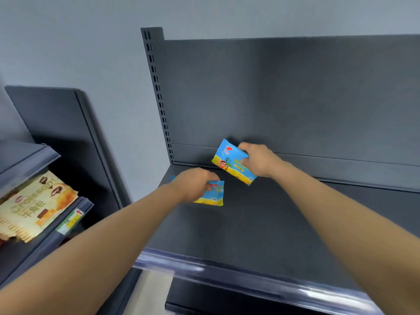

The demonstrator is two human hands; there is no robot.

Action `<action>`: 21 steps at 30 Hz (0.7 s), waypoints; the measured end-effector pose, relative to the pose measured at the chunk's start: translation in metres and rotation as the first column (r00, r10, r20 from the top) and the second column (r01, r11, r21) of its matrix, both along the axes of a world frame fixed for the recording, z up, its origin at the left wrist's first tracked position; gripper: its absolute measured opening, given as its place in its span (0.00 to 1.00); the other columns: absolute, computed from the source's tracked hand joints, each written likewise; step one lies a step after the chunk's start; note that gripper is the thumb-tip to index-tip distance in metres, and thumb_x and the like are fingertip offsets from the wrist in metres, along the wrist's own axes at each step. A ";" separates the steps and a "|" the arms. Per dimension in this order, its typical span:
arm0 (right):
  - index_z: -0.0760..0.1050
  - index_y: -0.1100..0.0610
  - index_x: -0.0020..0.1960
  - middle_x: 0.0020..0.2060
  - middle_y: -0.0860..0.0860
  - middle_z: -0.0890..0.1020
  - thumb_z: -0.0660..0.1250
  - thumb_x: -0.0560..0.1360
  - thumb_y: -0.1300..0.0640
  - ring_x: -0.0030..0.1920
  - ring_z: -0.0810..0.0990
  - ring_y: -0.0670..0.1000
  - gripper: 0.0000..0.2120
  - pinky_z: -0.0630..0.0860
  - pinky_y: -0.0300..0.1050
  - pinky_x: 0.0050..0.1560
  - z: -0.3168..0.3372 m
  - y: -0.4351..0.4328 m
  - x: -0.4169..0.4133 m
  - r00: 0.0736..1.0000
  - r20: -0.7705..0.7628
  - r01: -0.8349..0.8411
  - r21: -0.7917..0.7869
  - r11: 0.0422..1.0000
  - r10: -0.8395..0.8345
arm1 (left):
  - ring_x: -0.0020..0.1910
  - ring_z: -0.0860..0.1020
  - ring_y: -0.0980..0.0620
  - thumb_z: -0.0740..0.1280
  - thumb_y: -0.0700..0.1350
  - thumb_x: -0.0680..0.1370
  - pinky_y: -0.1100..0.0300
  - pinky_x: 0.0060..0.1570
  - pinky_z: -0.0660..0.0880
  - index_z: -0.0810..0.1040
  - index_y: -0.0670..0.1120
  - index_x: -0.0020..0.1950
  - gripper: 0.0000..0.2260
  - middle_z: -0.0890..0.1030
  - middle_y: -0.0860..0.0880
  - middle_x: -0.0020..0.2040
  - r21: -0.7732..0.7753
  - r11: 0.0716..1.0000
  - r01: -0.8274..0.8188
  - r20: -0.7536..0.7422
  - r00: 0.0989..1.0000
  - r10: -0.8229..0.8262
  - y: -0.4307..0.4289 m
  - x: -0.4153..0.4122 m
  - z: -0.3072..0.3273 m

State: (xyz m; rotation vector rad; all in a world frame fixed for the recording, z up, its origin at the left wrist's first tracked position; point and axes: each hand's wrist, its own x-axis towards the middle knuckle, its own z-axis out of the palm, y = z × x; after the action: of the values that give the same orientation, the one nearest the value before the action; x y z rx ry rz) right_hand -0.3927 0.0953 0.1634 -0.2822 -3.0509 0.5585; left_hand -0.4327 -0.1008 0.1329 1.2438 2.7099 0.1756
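Fingers: left hand point(193, 186) grips flat packet point(214, 196) | right hand point(256, 160) grips tilted packet point(231, 162) | bag point(34, 205): 牛角包

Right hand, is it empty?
No, the right hand grips the upper blue packet by its edge, while the left hand holds the lower blue packet on the shelf.

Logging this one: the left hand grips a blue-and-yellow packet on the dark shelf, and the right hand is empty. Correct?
Not quite. The head view shows the right hand gripping a second blue-and-yellow packet, held tilted. The left hand does grip the first packet on the dark shelf.
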 end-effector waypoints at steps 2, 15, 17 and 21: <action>0.71 0.53 0.58 0.51 0.56 0.77 0.59 0.75 0.65 0.46 0.77 0.57 0.15 0.72 0.47 0.41 -0.008 0.000 -0.015 0.999 0.035 -0.018 -0.002 1.000 0.018 | 0.59 0.72 0.45 0.61 0.39 0.78 0.56 0.54 0.68 0.71 0.46 0.67 0.17 0.76 0.46 0.61 -0.039 0.999 -0.012 0.028 1.000 0.013 0.002 -0.006 -0.008; 0.78 0.56 0.55 0.55 0.54 0.77 0.64 0.74 0.67 0.50 0.78 0.54 0.12 0.78 0.48 0.48 -0.037 -0.024 -0.079 0.997 0.065 -0.034 -0.045 0.998 0.037 | 0.61 0.70 0.47 0.65 0.43 0.74 0.51 0.59 0.64 0.65 0.57 0.71 0.26 0.72 0.49 0.60 -0.177 0.977 -0.115 0.077 0.989 0.130 -0.049 -0.056 -0.023; 0.77 0.56 0.57 0.54 0.54 0.76 0.65 0.75 0.65 0.47 0.76 0.53 0.12 0.75 0.46 0.43 -0.038 -0.029 -0.085 0.998 0.051 -0.041 -0.077 0.996 0.045 | 0.60 0.70 0.47 0.65 0.40 0.75 0.54 0.58 0.65 0.68 0.51 0.69 0.23 0.71 0.48 0.60 -0.086 0.988 -0.132 0.093 0.986 0.139 -0.048 -0.066 -0.020; 0.73 0.58 0.57 0.53 0.55 0.76 0.64 0.76 0.64 0.44 0.76 0.54 0.10 0.74 0.49 0.40 -0.041 -0.036 -0.095 1.000 0.016 -0.011 -0.091 0.996 0.013 | 0.56 0.71 0.49 0.65 0.37 0.75 0.62 0.49 0.68 0.72 0.45 0.64 0.18 0.71 0.47 0.59 0.055 0.988 -0.144 0.123 0.983 0.136 -0.048 -0.084 -0.017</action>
State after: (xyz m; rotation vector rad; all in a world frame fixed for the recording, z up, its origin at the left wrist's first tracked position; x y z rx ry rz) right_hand -0.4876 0.0594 0.1227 -0.2728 -3.0500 0.6998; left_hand -0.5171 -0.1484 0.1157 1.0227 2.7074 0.3433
